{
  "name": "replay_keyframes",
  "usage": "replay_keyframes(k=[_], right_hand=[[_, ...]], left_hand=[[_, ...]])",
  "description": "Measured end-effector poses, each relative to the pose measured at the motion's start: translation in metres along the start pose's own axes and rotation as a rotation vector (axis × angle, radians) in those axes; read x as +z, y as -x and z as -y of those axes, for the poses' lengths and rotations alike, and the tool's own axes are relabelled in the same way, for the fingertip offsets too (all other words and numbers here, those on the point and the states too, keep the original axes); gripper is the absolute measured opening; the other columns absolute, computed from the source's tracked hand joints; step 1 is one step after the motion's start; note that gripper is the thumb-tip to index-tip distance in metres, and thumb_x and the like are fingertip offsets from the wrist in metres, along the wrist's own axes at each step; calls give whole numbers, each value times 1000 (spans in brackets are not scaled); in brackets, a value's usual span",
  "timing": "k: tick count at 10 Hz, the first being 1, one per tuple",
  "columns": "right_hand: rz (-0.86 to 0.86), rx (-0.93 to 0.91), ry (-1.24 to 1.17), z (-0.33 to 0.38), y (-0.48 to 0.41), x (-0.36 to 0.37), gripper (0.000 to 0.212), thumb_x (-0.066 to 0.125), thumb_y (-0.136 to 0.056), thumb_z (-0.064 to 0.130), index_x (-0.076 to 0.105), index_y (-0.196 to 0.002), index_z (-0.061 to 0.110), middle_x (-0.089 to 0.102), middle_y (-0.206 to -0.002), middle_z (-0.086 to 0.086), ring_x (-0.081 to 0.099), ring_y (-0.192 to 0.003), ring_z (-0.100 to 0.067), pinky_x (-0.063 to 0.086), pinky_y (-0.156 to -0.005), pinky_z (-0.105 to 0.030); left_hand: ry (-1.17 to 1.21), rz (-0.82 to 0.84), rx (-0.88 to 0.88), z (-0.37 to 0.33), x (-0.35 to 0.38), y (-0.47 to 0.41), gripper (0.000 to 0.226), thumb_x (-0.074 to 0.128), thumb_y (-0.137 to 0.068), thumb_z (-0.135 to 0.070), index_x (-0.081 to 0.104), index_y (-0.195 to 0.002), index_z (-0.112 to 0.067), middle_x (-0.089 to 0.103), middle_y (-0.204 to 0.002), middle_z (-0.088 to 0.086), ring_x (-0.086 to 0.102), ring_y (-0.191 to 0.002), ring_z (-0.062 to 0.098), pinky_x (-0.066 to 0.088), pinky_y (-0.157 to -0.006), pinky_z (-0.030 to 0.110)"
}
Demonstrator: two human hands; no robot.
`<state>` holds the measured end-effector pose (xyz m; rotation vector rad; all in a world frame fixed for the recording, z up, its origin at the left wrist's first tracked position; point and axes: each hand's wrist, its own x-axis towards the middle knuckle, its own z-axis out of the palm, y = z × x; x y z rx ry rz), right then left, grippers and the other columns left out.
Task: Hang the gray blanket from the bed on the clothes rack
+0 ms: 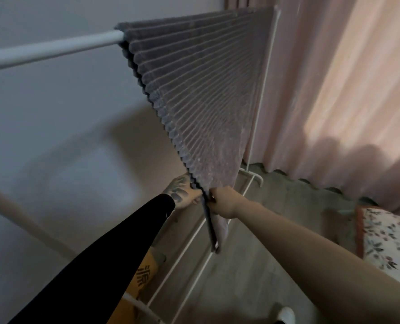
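1. The left hand (184, 192), tattooed and coming out of a black sleeve (114, 253), grasps the lower corner of the gray blanket (199, 90) from the left side, with the fingers closed on the fabric edge.
2. The right hand (224, 202), on a bare forearm, grasps the same lower corner from the right side; the two hands are just beside each other, with the folded edge between them.
3. A short piece of the blanket hangs down below the hands.
4. The ribbed blanket is draped over the white top bar (54, 49) of the clothes rack and hangs down in a doubled layer; it covers the right part of the bar, and the left part is bare.
5. A thin white upright of the rack (263, 90) stands just right of the blanket, and the white base frame (194, 249) lies on the floor under the hands.
6. Behind the rack is a gray wall (42, 125); to the right hangs a pink curtain (346, 78).
7. At the near right, a bed corner with floral bedding (390, 244) shows.
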<state>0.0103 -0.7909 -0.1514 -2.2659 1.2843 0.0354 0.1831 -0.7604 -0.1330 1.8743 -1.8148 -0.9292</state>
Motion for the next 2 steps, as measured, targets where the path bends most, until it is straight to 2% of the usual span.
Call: replay_keyframes(k=[1,2], right_hand=[[42,-5,77,6,14,9,24,48,-105,22,65,-106,5,69,-120,-22,64,-109,-39,46,-82,-35],[4,22,67,6,28,8,36,58,-101,24,64,-128,2,67,-131,-20,61,-123,-39,51,-96,-38]], left_hand=[[-56,-18,-15,-3,2,7,18,64,-89,-16,72,-93,-1,79,-84,13,77,-79,26,63,-78,35],[-120,8,-108,-4,0,15,14,65,-83,-20,69,-91,-10,80,-82,9,77,-78,22,60,-68,27]])
